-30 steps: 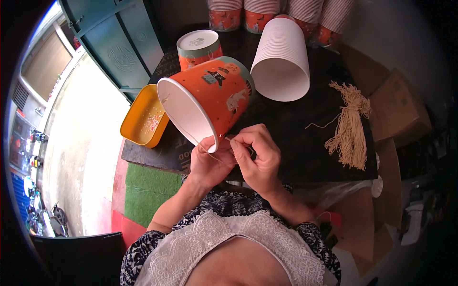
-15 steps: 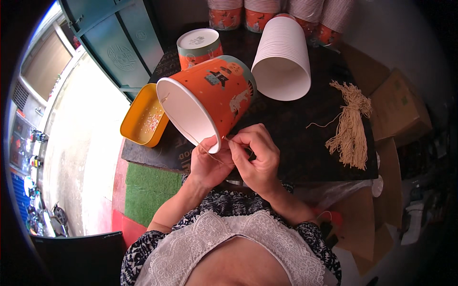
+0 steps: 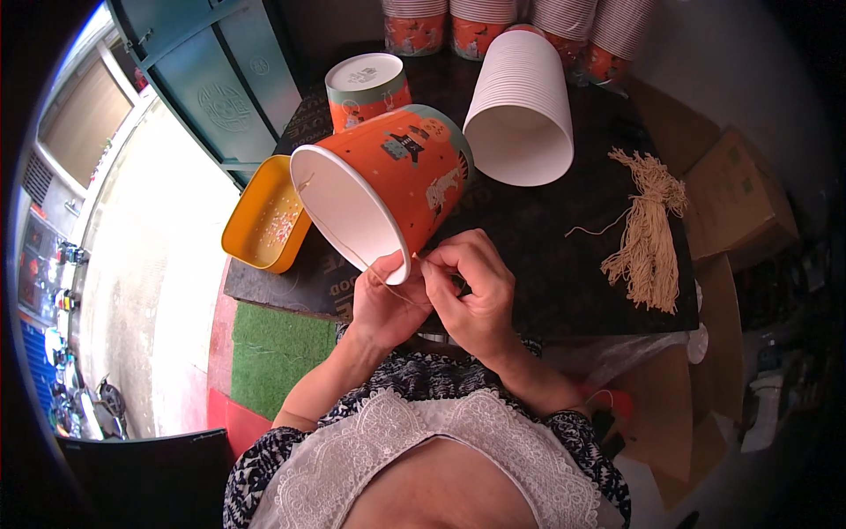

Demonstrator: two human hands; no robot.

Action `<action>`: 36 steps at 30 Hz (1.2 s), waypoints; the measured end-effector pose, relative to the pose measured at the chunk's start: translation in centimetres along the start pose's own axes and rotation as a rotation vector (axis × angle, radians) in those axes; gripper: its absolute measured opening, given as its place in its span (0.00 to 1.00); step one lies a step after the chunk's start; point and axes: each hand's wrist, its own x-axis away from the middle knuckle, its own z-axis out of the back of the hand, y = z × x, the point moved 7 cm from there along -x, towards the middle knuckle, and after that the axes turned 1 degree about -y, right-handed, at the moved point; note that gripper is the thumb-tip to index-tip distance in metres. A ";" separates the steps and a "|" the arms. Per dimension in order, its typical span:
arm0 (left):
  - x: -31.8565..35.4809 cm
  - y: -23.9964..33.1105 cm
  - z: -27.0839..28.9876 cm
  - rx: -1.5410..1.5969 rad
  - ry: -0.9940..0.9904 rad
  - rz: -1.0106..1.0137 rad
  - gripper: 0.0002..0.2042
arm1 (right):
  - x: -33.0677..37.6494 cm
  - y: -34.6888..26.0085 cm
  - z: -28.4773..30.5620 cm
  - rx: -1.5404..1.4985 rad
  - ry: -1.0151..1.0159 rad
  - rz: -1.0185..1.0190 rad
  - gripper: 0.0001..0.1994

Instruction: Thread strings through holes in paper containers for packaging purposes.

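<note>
An orange paper bucket [image 3: 401, 181] with cartoon prints lies tilted on its side over the dark table [image 3: 564, 256], its white open mouth facing me. My left hand [image 3: 383, 304] pinches the bucket's lower rim. My right hand [image 3: 471, 286] is closed on a thin tan string [image 3: 339, 247] at that rim. The string runs across the bucket's white inside to the far rim.
A bundle of tan strings [image 3: 648, 229] lies on the table at right. A sideways stack of white cups [image 3: 520, 106] and an upside-down orange bucket [image 3: 366, 88] sit behind. A yellow tray [image 3: 264, 212] of small bits rests at left. Printed bucket stacks [image 3: 476, 22] line the back.
The fingers of both hands have shifted slightly at the bucket's lower rim. The bucket stays tilted in the same place.
</note>
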 end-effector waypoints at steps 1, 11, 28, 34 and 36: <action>0.0 0.0 0.0 0.000 0.000 0.001 0.19 | 0.0 0.0 0.0 0.001 0.000 0.002 0.06; 0.0 -0.1 1.0 -0.071 0.059 -0.013 0.20 | 0.1 0.1 0.1 0.001 -0.006 -0.013 0.05; 0.5 3.1 2.9 -0.552 0.352 -0.506 0.13 | 2.6 6.1 -1.0 -0.262 0.069 -0.451 0.05; 0.0 4.2 2.1 -0.778 0.358 -0.483 0.15 | 2.2 8.6 -1.5 -0.366 0.065 -0.653 0.11; -0.3 4.3 2.2 -0.770 0.347 -0.425 0.16 | 2.3 9.4 -1.7 -0.313 0.086 -0.687 0.10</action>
